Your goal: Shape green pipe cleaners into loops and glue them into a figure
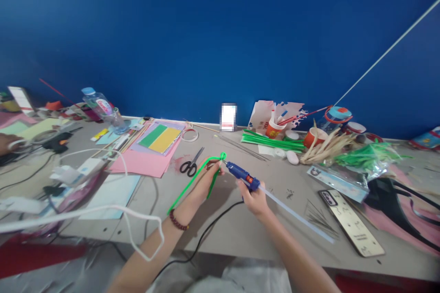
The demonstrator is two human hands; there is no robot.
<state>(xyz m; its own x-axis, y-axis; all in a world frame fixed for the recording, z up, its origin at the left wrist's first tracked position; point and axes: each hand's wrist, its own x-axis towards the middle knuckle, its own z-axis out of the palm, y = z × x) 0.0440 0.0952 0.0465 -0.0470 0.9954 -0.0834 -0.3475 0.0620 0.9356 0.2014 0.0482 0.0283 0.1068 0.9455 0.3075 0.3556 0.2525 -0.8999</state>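
Observation:
Above the middle of the table, my left hand [208,177] is closed on a bent green pipe cleaner [188,187], which has a small loop at its top end. One leg of it runs down past my wrist, another hangs below the fingers. My right hand [253,197] wraps the handle of a blue hot glue gun [242,175], with a long clear glue stick [297,214] sticking out of its back. The nozzle points left and is at or very near the loop; whether it touches, I cannot tell. Black-handled scissors [191,165] lie left of my left hand.
Pink paper [144,164] and coloured sheets lie left, near a plastic bottle [103,109]. Green pipe cleaners [271,140] and a red paper cup [275,128] are at the back; a phone [354,224] lies right. White cable [129,213] crosses the front left. Another person's hand [8,144] shows far left.

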